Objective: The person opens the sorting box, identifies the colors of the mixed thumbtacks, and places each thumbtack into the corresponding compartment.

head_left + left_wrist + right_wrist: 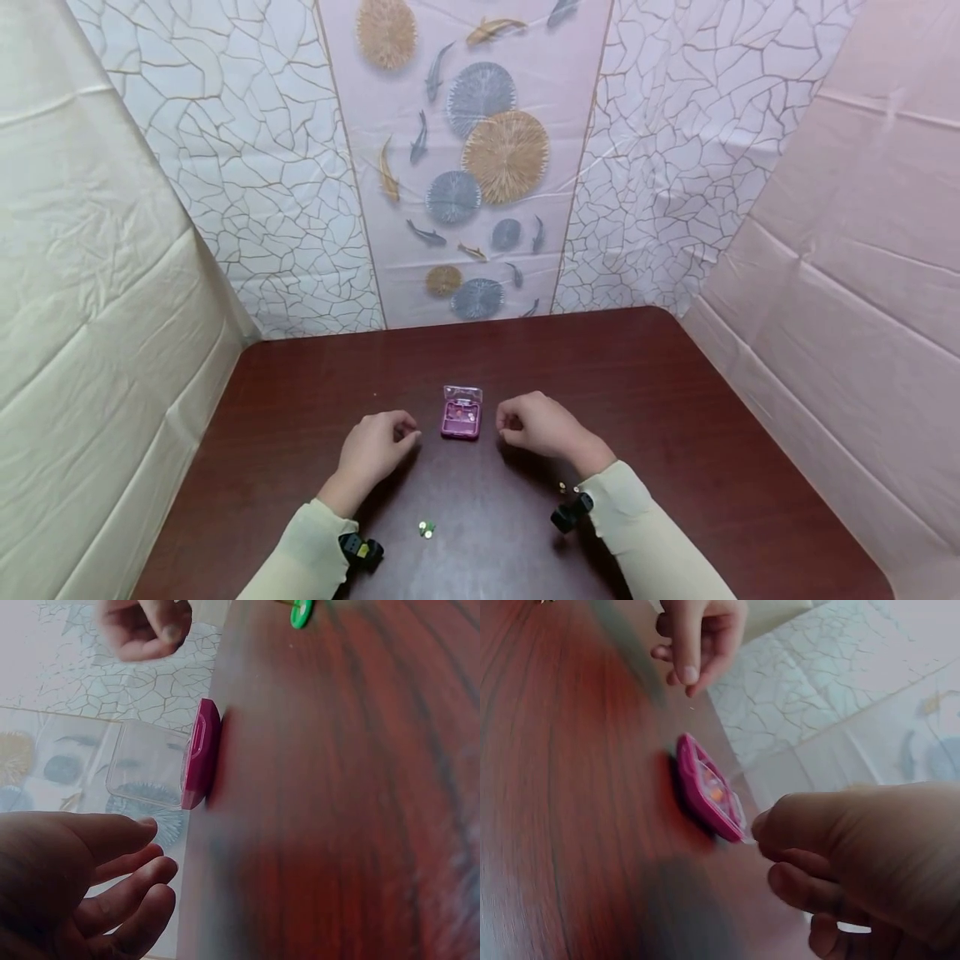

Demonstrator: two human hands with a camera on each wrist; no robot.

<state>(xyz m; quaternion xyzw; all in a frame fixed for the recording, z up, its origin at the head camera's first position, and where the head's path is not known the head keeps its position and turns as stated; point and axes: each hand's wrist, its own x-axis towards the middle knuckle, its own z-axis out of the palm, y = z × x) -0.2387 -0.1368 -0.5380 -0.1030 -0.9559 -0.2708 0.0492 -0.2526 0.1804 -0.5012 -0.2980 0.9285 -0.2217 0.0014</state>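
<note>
A small pink compartment box point(461, 419) sits on the table between the two hands, its clear lid point(463, 393) raised at the back. Small pieces lie inside it, one of them orange point(715, 793); their kind is too small to tell. Left of the box, apart from it, the left hand point(377, 447) has loosely bent fingers and holds nothing. On the other side the right hand point(542, 425) hovers near the box, fingers loosely curled, with nothing seen in them. The left wrist view shows the box point(201, 754) edge-on with its lid point(148, 763) upright.
Small green and whitish pieces point(427, 529) lie near the left forearm. Tiny gold-coloured pieces point(562, 487) are beside the right wrist. The dark red-brown table point(337, 367) is bordered by a patterned cloth point(480, 250) behind and pale cloths at both sides.
</note>
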